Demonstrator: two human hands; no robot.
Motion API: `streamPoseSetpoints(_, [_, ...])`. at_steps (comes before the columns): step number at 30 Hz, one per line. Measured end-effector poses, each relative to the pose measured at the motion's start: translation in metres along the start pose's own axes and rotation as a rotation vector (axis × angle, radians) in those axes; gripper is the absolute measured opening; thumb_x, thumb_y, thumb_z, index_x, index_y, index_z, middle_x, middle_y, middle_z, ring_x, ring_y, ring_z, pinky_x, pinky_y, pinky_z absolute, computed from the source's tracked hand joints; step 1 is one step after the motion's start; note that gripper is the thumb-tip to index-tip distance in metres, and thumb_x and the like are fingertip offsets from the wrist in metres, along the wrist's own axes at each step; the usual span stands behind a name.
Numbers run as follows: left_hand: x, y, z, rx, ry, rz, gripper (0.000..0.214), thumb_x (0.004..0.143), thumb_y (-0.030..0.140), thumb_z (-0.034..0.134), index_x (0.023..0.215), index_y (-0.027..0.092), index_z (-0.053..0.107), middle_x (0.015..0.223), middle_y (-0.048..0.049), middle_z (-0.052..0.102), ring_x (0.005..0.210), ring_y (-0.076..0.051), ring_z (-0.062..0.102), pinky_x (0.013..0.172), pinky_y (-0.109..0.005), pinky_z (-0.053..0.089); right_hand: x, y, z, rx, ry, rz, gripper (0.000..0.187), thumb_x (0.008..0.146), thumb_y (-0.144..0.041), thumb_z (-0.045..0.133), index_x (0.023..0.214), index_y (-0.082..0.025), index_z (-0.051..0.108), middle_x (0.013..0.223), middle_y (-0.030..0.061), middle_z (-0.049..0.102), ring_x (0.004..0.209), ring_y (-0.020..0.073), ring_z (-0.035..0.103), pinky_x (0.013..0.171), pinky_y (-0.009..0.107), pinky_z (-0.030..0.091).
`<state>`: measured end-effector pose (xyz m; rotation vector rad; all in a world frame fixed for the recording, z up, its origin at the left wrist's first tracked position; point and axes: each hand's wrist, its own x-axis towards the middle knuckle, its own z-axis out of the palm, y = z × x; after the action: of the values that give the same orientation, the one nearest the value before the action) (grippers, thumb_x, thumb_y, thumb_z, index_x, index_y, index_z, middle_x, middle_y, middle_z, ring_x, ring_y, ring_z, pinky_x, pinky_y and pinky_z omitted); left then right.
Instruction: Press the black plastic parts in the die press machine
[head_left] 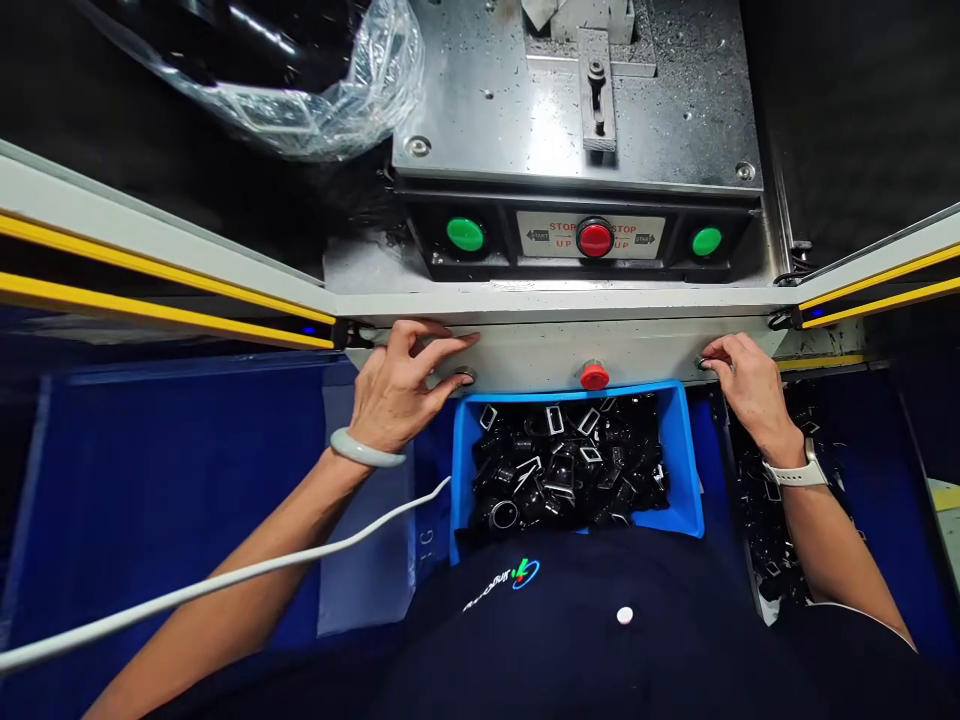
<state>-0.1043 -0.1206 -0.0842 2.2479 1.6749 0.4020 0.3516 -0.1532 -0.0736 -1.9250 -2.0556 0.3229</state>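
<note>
My left hand (401, 385) is at the left end of a pale machine panel (532, 350), its thumb on a small round metal button (465, 377). Its other fingers are apart, bent over the panel's upper part, and hold nothing. At the panel's right end, the thumb of my right hand (752, 390) touches a matching button (702, 364). The fingers of that hand are bent against the panel, with a gap to the thumb and nothing held. Between the hands, a red mushroom-shaped button (595, 376) sticks out.
Below the panel, a blue bin (682, 470) holds many glossy black parts (562, 470). More black parts (772, 540) lie at right. Above stand a steel machine bed (487, 120) with a clamp (597, 95), green buttons (465, 234) and yellow-edged side guards (165, 310). A white cable (225, 580) crosses the left forearm.
</note>
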Motion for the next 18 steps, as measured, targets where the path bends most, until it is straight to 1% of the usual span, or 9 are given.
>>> streamPoseSetpoints(3, [-0.001,0.009,-0.001,-0.005,0.005,-0.001,0.038,0.095,0.032,0.067,0.134,0.030,0.067,0.134,-0.0127,0.057,0.090,-0.026,0.065,0.090,-0.047,0.054,-0.016,-0.016,0.004,-0.136,-0.024,-0.071,0.024,0.104,-0.016,0.047,0.114,-0.018,0.069,0.109,0.0122,0.070,0.103,0.0263,0.062,0.084,0.039,0.051])
streamPoseSetpoints(4, [-0.001,0.014,-0.001,-0.038,0.005,0.011,0.038,0.096,0.031,0.066,0.134,0.028,0.066,0.133,-0.0128,0.057,0.087,-0.024,0.065,0.090,-0.045,0.054,-0.023,-0.023,0.008,-0.186,-0.076,-0.115,0.027,0.104,-0.014,0.045,0.117,-0.017,0.068,0.111,0.0129,0.070,0.105,0.0269,0.060,0.085,0.039,0.051])
streamPoseSetpoints(6, [0.001,0.027,0.001,-0.160,-0.027,0.062,0.033,0.098,0.030,0.063,0.130,0.024,0.066,0.130,-0.0122,0.058,0.084,-0.021,0.064,0.085,-0.040,0.055,-0.038,-0.037,0.024,-0.293,-0.273,-0.220,0.030,0.103,-0.009,0.044,0.116,-0.016,0.070,0.109,0.0135,0.070,0.104,0.0272,0.059,0.084,0.039,0.050])
streamPoseSetpoints(8, [0.004,0.042,0.006,-0.279,-0.144,0.163,0.024,0.101,0.029,0.060,0.122,0.021,0.067,0.122,-0.0101,0.062,0.084,-0.019,0.064,0.081,-0.035,0.055,-0.052,-0.048,0.044,-0.411,-0.498,-0.305,0.029,0.099,-0.004,0.046,0.107,-0.014,0.073,0.103,0.0144,0.071,0.100,0.0275,0.060,0.084,0.040,0.049])
streamPoseSetpoints(10, [0.008,0.058,0.012,-0.271,-0.327,0.271,0.017,0.101,0.022,0.058,0.113,0.021,0.069,0.113,-0.0079,0.068,0.087,-0.019,0.066,0.080,-0.032,0.052,-0.063,-0.055,0.064,-0.492,-0.636,-0.350,0.027,0.095,0.000,0.050,0.098,-0.013,0.074,0.099,0.0152,0.072,0.099,0.0281,0.061,0.085,0.040,0.048])
streamPoseSetpoints(12, [0.010,0.073,0.016,-0.119,-0.490,0.312,0.016,0.100,0.016,0.057,0.108,0.020,0.071,0.108,-0.0081,0.072,0.089,-0.022,0.068,0.079,-0.032,0.050,-0.071,-0.057,0.077,-0.508,-0.673,-0.372,0.026,0.093,0.002,0.052,0.095,-0.013,0.074,0.098,0.0149,0.073,0.099,0.0281,0.062,0.087,0.040,0.047])
streamPoseSetpoints(13, [0.010,0.078,0.017,-0.019,-0.540,0.298,0.015,0.100,0.016,0.058,0.107,0.019,0.072,0.106,-0.0094,0.073,0.089,-0.024,0.070,0.078,-0.033,0.049,-0.073,-0.058,0.081,-0.505,-0.675,-0.376,0.026,0.092,0.003,0.053,0.094,-0.013,0.074,0.097,0.0146,0.073,0.099,0.0278,0.063,0.087,0.040,0.047])
streamPoseSetpoints(15, [0.008,0.086,0.017,0.145,-0.589,0.230,0.014,0.101,0.022,0.062,0.104,0.016,0.073,0.102,-0.0136,0.075,0.089,-0.028,0.071,0.076,-0.035,0.047,-0.074,-0.058,0.081,-0.510,-0.681,-0.373,0.027,0.091,0.004,0.053,0.095,-0.013,0.073,0.096,0.0143,0.073,0.097,0.0274,0.065,0.086,0.039,0.048])
streamPoseSetpoints(18, [0.006,0.089,0.017,0.243,-0.629,0.114,0.028,0.103,0.036,0.062,0.097,0.013,0.076,0.093,-0.0187,0.076,0.089,-0.035,0.074,0.073,-0.036,0.044,-0.072,-0.061,0.072,-0.523,-0.674,-0.347,0.030,0.092,0.005,0.050,0.096,-0.014,0.072,0.094,0.0146,0.073,0.097,0.0279,0.066,0.081,0.038,0.049])
